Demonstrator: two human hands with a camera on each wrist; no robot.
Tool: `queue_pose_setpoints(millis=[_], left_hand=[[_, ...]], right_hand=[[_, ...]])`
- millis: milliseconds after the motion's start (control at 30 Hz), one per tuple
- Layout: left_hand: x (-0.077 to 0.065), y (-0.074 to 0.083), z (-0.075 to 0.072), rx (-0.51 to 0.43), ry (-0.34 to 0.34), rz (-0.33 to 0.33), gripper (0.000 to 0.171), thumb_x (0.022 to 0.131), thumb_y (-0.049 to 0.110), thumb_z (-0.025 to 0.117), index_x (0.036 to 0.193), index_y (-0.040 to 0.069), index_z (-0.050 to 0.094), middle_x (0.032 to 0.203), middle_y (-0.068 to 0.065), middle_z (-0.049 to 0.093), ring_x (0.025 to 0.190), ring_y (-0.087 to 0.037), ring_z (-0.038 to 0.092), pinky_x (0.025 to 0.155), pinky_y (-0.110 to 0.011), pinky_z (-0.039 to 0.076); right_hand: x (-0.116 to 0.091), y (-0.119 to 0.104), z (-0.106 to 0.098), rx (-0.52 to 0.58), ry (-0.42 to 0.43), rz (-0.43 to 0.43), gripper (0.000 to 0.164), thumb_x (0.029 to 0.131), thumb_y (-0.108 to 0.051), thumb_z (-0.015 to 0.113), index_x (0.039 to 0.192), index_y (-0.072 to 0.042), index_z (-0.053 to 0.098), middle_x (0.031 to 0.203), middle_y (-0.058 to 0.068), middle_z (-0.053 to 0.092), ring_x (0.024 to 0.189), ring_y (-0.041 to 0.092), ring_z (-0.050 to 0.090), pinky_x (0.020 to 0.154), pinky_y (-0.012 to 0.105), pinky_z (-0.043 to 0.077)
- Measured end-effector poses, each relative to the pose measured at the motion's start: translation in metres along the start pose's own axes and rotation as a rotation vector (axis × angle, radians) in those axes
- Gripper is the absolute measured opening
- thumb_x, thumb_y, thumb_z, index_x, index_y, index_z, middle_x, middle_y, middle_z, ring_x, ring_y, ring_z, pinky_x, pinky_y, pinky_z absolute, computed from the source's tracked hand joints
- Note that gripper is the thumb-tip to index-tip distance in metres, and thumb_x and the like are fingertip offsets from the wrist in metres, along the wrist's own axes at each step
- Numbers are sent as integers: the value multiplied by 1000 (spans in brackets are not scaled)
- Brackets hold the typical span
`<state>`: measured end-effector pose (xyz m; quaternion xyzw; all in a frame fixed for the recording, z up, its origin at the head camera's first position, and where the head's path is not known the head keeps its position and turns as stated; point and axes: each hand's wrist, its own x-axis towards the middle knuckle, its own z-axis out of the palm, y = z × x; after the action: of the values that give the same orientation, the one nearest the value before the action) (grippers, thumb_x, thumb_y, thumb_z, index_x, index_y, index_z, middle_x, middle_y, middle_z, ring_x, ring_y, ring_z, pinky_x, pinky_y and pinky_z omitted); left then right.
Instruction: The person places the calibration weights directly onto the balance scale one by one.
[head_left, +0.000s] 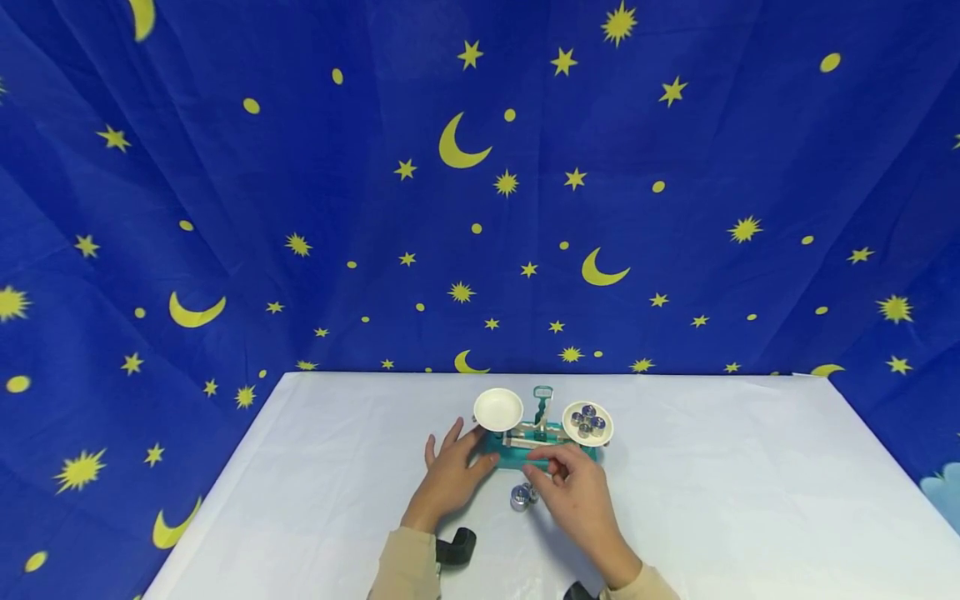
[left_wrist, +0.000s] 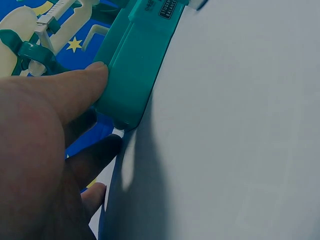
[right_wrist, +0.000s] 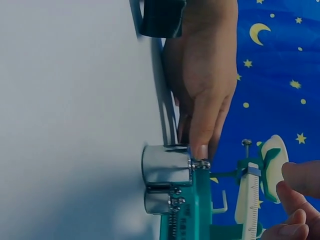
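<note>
Your left hand (head_left: 448,482) touches the balance (head_left: 512,459), fingers spread; right hand (head_left: 579,493), fingertips apart, dipping low could knock over loose weights (head_left: 520,498).

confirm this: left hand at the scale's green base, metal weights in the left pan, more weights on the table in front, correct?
Wrong side: the head view shows the metal weights in the right pan. The rest stands: left hand at the green base, more weights on the table in front.
</note>
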<state>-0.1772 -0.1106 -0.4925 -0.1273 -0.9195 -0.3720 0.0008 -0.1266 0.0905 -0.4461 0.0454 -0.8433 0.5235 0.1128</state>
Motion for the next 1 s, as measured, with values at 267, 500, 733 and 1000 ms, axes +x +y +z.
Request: queue_pose_setpoints(millis=[267, 500, 733, 1000], left_hand=[[0, 0, 0, -3, 4, 4, 57, 99, 40, 60, 145, 9, 54, 147, -10, 54, 148, -42, 26, 114, -71, -3], [-1, 0, -1, -11, 10, 19, 56, 99, 40, 60, 145, 8, 54, 147, -10, 55, 148, -42, 27, 113, -72, -3], [-2, 0, -1, -16, 9, 21, 56, 99, 39, 60, 146, 9, 53, 147, -9, 54, 148, -43, 26, 113, -72, -3], [-2, 0, -1, -14, 11, 26, 56, 99, 38, 60, 145, 8, 53, 147, -9, 54, 148, -43, 26, 113, -72, -3]], right_hand=[[-2, 4, 3, 7, -31, 29, 12, 82, -12, 82, 94, -12, 77, 73, -4, 51, 64, 7, 46, 56, 19, 40], [-4, 8, 8, 17, -47, 49, 12, 81, -12, 81, 93, -12, 77, 72, -4, 51, 63, 7, 46, 54, 19, 42], [-5, 12, 9, 37, -85, 82, 11, 83, -13, 81, 92, -13, 77, 70, -4, 52, 60, 7, 46, 53, 20, 41], [-5, 16, 9, 95, -172, 158, 14, 84, -14, 79, 96, -9, 76, 71, -2, 52, 60, 8, 48, 52, 20, 40]])
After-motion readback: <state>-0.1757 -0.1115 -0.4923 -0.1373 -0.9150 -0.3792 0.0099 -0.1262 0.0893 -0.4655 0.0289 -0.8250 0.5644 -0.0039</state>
